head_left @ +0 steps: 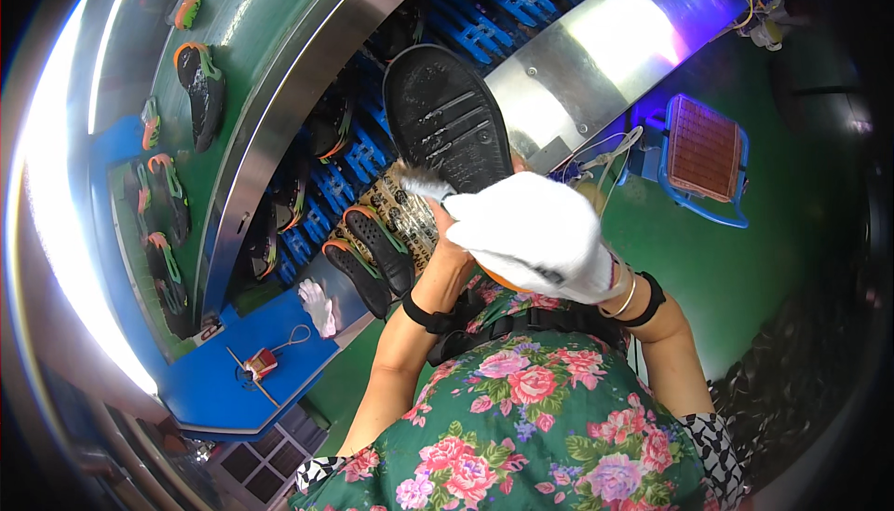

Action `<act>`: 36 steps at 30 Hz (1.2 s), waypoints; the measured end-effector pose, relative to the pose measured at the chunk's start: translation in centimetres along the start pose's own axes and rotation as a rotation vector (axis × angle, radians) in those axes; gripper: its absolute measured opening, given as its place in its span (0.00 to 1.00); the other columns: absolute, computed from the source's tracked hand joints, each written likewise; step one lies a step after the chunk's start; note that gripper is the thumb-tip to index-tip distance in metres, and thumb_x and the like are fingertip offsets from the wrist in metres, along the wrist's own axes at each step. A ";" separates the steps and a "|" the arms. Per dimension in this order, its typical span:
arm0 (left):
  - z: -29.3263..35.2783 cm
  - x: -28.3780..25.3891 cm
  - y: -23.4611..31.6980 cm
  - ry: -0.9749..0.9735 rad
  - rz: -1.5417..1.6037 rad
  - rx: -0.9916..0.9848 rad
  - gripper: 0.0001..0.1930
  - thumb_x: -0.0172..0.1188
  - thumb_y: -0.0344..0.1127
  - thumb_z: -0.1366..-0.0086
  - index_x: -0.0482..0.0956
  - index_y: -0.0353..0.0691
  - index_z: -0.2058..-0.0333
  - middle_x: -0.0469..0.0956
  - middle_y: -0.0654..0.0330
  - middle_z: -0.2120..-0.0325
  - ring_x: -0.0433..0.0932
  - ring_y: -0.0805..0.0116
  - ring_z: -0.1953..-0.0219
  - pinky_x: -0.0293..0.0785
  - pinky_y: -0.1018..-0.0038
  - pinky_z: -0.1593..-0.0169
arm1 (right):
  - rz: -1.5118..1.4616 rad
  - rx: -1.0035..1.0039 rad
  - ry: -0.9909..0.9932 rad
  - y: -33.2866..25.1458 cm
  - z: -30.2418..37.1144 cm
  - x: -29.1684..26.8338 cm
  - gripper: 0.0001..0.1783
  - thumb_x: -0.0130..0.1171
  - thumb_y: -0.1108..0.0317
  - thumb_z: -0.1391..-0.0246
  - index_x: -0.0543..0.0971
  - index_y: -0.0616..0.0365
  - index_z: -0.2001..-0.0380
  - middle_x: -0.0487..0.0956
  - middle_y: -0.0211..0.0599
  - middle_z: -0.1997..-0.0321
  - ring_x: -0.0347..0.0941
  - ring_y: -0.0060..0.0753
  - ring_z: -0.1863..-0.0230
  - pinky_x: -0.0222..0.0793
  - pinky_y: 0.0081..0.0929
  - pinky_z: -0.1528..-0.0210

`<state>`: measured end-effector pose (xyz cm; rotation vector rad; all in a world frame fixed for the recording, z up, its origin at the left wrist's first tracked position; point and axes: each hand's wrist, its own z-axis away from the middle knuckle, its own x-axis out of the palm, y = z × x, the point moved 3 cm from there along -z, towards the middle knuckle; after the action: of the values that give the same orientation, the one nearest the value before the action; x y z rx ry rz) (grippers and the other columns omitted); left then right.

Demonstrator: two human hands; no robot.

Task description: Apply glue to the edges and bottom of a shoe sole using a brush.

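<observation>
Shoe sole, black, tilted up in front of the wearer, rounded end pointing away from the body, grooved face toward my head camera. Bright wet-looking patches lie on that face, along with several parallel cross grooves.

Grip, left hand: bare, closed on the near part of the sole. I see the thumb side at the left edge, and a fingertip showing past the right edge; the rest of the hold is hidden from me. Most of the sole extends beyond the grip, uncovered.

Grip, right hand: in a white glove, fingers together around a brush whose handle I see only in part. Bristles sit beside the sole's lower left edge; I cannot tell whether they touch it. The glove covers the near end of the sole, and an orange edge peeks out below.

Surroundings: I note two perforated black shoes with orange rims side by side, left of the hands, next to a patterned sheet. Farther left, a crumpled glove and a small red container rest on a blue table. More shoe parts lie along the green belt.
</observation>
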<state>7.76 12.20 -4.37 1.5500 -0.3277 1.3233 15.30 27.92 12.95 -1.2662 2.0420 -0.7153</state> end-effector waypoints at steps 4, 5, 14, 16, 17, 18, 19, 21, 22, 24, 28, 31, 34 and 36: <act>-0.5 4.1 1.3 0.035 0.286 -0.020 0.58 0.35 0.88 0.41 0.64 0.39 0.32 0.75 0.53 0.41 0.77 0.55 0.43 0.72 0.58 0.36 | 0.022 0.072 0.094 1.2 0.4 -1.7 0.16 0.71 0.75 0.52 0.88 0.58 0.57 0.87 0.43 0.55 0.84 0.42 0.57 0.80 0.33 0.55; -0.7 4.8 1.5 0.578 0.068 0.004 0.60 0.33 0.89 0.43 0.65 0.38 0.33 0.77 0.49 0.44 0.78 0.55 0.45 0.74 0.58 0.39 | 0.026 0.081 0.095 1.1 0.7 -1.5 0.16 0.71 0.75 0.52 0.88 0.58 0.57 0.87 0.43 0.55 0.84 0.42 0.57 0.80 0.33 0.55; -1.5 5.2 2.7 0.164 0.330 -0.067 0.64 0.36 0.94 0.51 0.69 0.39 0.36 0.79 0.44 0.50 0.81 0.48 0.52 0.78 0.51 0.46 | 0.021 0.052 -0.033 1.3 1.0 -2.2 0.17 0.71 0.75 0.53 0.87 0.55 0.56 0.87 0.41 0.53 0.84 0.40 0.58 0.79 0.34 0.57; -1.5 5.9 2.5 0.040 0.306 -0.162 0.65 0.35 0.95 0.52 0.70 0.37 0.38 0.78 0.45 0.50 0.80 0.47 0.53 0.79 0.51 0.49 | 0.045 0.000 -0.074 0.9 2.1 -0.7 0.19 0.70 0.73 0.51 0.86 0.53 0.53 0.86 0.40 0.50 0.84 0.41 0.56 0.80 0.35 0.54; -1.5 6.2 2.3 0.054 0.348 -0.167 0.66 0.35 0.95 0.53 0.71 0.36 0.39 0.79 0.45 0.52 0.81 0.47 0.54 0.79 0.52 0.50 | 0.011 0.049 -0.046 0.7 2.6 -0.5 0.17 0.72 0.74 0.51 0.87 0.53 0.55 0.87 0.38 0.52 0.84 0.41 0.56 0.80 0.36 0.53; -1.5 6.1 2.2 0.059 0.300 -0.120 0.66 0.34 0.95 0.53 0.71 0.36 0.39 0.79 0.45 0.54 0.81 0.48 0.55 0.80 0.53 0.51 | -0.054 0.088 -0.051 0.7 2.2 -0.9 0.16 0.72 0.74 0.51 0.87 0.54 0.56 0.87 0.38 0.53 0.84 0.41 0.57 0.80 0.35 0.53; -1.4 5.9 2.3 0.063 0.250 -0.073 0.66 0.33 0.96 0.53 0.70 0.35 0.39 0.79 0.46 0.55 0.81 0.48 0.56 0.80 0.53 0.52 | -0.119 0.127 -0.056 0.7 2.0 -1.6 0.15 0.72 0.74 0.52 0.88 0.55 0.57 0.87 0.38 0.53 0.84 0.41 0.57 0.80 0.35 0.54; -1.7 6.1 2.9 0.042 0.191 -0.094 0.61 0.44 0.92 0.52 0.69 0.34 0.44 0.78 0.48 0.56 0.78 0.53 0.55 0.80 0.57 0.50 | -0.141 0.239 -0.029 1.4 2.4 -2.1 0.14 0.73 0.75 0.52 0.88 0.55 0.59 0.87 0.38 0.55 0.84 0.41 0.57 0.79 0.35 0.54; -1.9 6.2 3.1 0.016 0.137 -0.118 0.56 0.54 0.88 0.50 0.68 0.33 0.48 0.76 0.50 0.58 0.75 0.58 0.53 0.80 0.61 0.49 | -0.100 0.219 -0.030 1.3 2.2 -2.4 0.14 0.72 0.75 0.52 0.88 0.56 0.58 0.87 0.38 0.55 0.84 0.40 0.58 0.79 0.34 0.55; -2.0 6.1 3.6 0.038 0.112 -0.101 0.55 0.54 0.87 0.49 0.69 0.34 0.47 0.76 0.50 0.57 0.75 0.57 0.53 0.80 0.60 0.49 | -0.033 0.137 -0.031 0.9 2.6 -1.3 0.15 0.72 0.75 0.51 0.88 0.56 0.58 0.87 0.38 0.56 0.84 0.40 0.59 0.79 0.34 0.57; -2.4 6.5 3.7 0.093 0.160 0.033 0.58 0.41 0.89 0.48 0.69 0.38 0.39 0.77 0.48 0.56 0.79 0.52 0.57 0.81 0.56 0.55 | -0.042 0.156 -0.063 0.4 2.6 -1.4 0.15 0.72 0.74 0.52 0.87 0.56 0.58 0.87 0.37 0.57 0.83 0.38 0.60 0.79 0.32 0.61; -3.2 6.5 4.1 0.121 0.162 0.136 0.64 0.30 0.93 0.49 0.68 0.36 0.38 0.80 0.46 0.58 0.83 0.48 0.61 0.83 0.53 0.59 | -0.096 0.245 -0.036 1.3 2.7 -2.3 0.14 0.73 0.74 0.52 0.88 0.55 0.59 0.87 0.36 0.57 0.83 0.37 0.61 0.79 0.32 0.61; -3.5 6.6 5.4 0.010 0.043 0.123 0.55 0.45 0.89 0.46 0.72 0.45 0.37 0.78 0.49 0.56 0.78 0.52 0.57 0.77 0.56 0.51 | 0.012 0.072 -0.046 0.5 3.1 -1.3 0.15 0.72 0.76 0.52 0.87 0.57 0.59 0.87 0.38 0.57 0.83 0.38 0.61 0.79 0.33 0.60; -3.4 6.3 5.3 0.011 0.050 0.135 0.55 0.45 0.89 0.46 0.72 0.45 0.37 0.78 0.48 0.56 0.78 0.52 0.58 0.77 0.56 0.51 | -0.037 0.126 -0.052 0.5 3.1 -1.5 0.15 0.72 0.76 0.53 0.87 0.58 0.59 0.87 0.38 0.57 0.83 0.38 0.61 0.79 0.33 0.59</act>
<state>4.17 15.14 3.21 1.6552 -0.2766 1.4165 17.84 29.14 10.90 -1.2403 1.9051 -0.8062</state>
